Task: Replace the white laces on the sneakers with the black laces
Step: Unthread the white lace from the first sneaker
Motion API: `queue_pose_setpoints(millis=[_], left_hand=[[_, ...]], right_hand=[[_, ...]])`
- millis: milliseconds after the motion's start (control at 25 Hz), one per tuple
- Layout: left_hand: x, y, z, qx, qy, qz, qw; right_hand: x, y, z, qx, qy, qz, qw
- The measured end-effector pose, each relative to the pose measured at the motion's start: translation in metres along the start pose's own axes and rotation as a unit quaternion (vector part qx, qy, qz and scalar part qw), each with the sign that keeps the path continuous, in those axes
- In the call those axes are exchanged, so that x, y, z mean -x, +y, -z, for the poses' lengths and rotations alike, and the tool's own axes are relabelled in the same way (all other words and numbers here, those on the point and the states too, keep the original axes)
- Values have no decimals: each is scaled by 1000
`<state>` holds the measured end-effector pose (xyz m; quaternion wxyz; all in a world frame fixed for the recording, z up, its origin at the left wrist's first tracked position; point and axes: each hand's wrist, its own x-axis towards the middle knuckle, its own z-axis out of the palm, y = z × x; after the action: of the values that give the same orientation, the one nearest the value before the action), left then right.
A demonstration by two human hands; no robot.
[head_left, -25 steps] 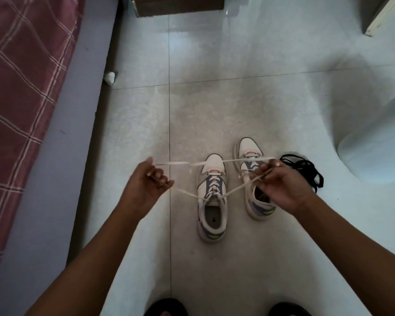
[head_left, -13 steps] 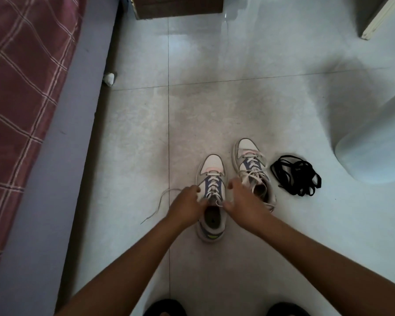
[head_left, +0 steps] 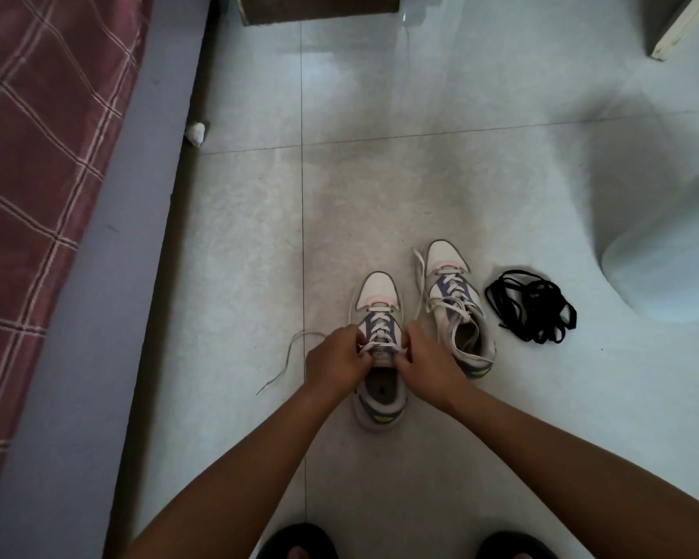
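My left hand [head_left: 337, 359] and right hand [head_left: 425, 359] each pinched the white lace [head_left: 380, 332] at the near sneaker's [head_left: 378, 381] top eyelets; the sneaker's long axis ran 6 to 12 o'clock, both hands equally near.

Two sneakers stand side by side on the tiled floor [head_left: 420, 175], toes pointing away from the person. The left sneaker [head_left: 378, 300] sits nearer; the right sneaker [head_left: 457, 312] lies slightly farther off. A pile of laces [head_left: 531, 310] rests just right of the right sneaker. The left hand [head_left: 333, 359] and right hand [head_left: 430, 359] flank the left sneaker's tongue. One loose lace end [head_left: 285, 359] trails on the floor to the left. A bed [head_left: 37, 195] runs along the left edge.
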<state>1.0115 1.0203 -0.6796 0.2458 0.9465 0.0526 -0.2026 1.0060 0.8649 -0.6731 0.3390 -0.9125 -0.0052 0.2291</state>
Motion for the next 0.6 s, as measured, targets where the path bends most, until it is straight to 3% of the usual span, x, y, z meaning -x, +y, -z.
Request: queue_pose_setpoints(millis=[160, 240, 360, 520, 600], left_hand=[[7, -1, -4, 34, 30, -24, 999], [6, 1, -4, 96, 34, 7, 995], [1, 5, 3, 215, -53, 81, 972], [-2, 7, 13, 353, -170, 173, 903], [-5, 6, 14, 322, -166, 150, 920]], right_hand=[[0, 3, -2, 28, -16, 43, 999], [1, 2, -4, 28, -8, 41, 999], [1, 3, -5, 36, -19, 35, 999], [0, 3, -5, 56, -34, 25, 998], [-2, 1, -3, 69, -43, 17, 997]])
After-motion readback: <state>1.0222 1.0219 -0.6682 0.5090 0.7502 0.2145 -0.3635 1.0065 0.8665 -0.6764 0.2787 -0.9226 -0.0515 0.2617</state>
